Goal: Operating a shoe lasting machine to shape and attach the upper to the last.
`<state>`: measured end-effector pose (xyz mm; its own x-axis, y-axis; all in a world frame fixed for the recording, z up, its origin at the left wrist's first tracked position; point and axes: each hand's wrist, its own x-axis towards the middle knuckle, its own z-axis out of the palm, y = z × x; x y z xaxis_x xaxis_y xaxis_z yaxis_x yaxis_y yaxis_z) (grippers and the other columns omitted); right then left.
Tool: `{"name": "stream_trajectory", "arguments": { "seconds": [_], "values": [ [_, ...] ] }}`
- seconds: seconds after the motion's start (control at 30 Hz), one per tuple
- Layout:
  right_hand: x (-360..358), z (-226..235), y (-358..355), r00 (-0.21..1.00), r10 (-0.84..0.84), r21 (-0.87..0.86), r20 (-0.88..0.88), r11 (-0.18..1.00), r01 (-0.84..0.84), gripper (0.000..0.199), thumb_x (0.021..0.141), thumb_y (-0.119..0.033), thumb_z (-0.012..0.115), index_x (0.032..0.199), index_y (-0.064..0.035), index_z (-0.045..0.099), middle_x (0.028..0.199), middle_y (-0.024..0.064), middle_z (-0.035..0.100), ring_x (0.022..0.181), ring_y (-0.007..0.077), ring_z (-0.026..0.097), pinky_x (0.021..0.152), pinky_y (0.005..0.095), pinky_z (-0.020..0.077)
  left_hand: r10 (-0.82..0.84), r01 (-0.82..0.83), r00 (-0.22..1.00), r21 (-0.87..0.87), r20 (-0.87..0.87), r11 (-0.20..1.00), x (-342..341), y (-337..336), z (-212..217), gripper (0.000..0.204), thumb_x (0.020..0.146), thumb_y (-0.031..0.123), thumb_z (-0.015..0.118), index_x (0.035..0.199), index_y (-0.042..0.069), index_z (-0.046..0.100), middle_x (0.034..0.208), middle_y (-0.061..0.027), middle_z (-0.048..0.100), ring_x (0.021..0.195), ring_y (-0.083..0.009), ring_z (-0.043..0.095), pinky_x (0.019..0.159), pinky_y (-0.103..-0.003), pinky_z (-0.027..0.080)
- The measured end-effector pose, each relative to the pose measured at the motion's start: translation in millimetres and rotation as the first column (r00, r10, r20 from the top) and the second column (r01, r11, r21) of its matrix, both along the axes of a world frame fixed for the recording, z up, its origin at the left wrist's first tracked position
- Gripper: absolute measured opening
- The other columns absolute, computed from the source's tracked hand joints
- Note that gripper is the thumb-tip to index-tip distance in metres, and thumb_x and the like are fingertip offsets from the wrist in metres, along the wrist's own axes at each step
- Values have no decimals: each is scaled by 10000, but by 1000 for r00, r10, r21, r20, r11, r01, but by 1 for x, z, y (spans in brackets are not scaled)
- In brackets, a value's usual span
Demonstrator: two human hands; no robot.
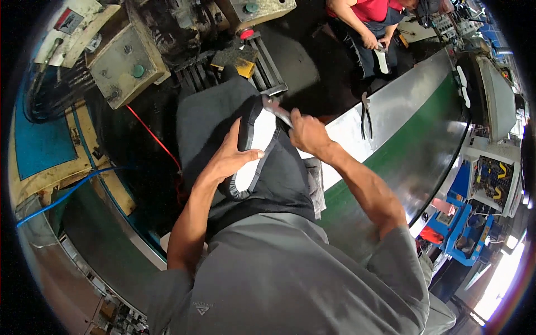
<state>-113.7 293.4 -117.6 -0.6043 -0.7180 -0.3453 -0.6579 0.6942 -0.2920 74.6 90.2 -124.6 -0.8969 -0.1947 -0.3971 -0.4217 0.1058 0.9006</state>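
A dark shoe upper [244,134] lies sole-up along my lap, its white insole [251,153] facing me and its black edge gathered in pleats at the near end. My left hand [226,159] grips the shoe from its left side, with the thumb pressed on the white insole. Closed around the handles of metal lasting pincers [282,113] is my right hand [309,134]. The pincers' head touches the shoe's far end; whether the jaws bite the edge material is too small to tell.
A green conveyor belt [385,162] with a metal rim runs along my right; another pair of pincers [365,117] rests on that rim. Ahead stand a machine and control box [127,67]. A co-worker [368,28] sits at upper right, holding a white-soled piece [382,60].
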Motion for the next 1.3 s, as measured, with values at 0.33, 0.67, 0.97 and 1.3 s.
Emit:
{"name": "stream_trajectory", "arguments": {
  "seconds": [0.33,0.67,0.97,1.3],
  "values": [
    [4,-4,-9,997,25,28,69,999,-27,275,902,-162,677,1086,9,564,909,304,725,853,517,720,780,605,589,99,-101,995,100,23,990,16,-4,7,1102,825,237,910,1684,22,254,1643,-273,415,1538,-405,397,1261,-459,337],
    [72,-10,-24,915,-234,-349,329,870,348,226,972,-128,621,1153,0,669,950,317,719,929,491,735,796,510,566,472,-438,879,-502,-67,746,121,-70,71,1088,777,236,928,1651,10,320,1530,-286,494,1415,-448,498,1189,-494,414],
    [75,-19,-22,968,-120,-365,221,910,196,270,913,-46,663,1165,10,585,867,287,692,855,510,701,758,534,550,852,248,403,-936,334,249,420,-210,16,1028,817,612,814,1609,97,407,1478,-252,529,1333,-488,538,962,-650,526],
    [90,-9,-43,967,-240,-227,79,941,252,256,908,-160,669,1098,-17,575,954,310,726,913,521,719,830,606,573,572,518,358,-666,738,537,629,-257,-56,802,909,289,700,1595,-27,430,1581,-326,478,1474,-519,431,1173,-591,443]
  ]
}}
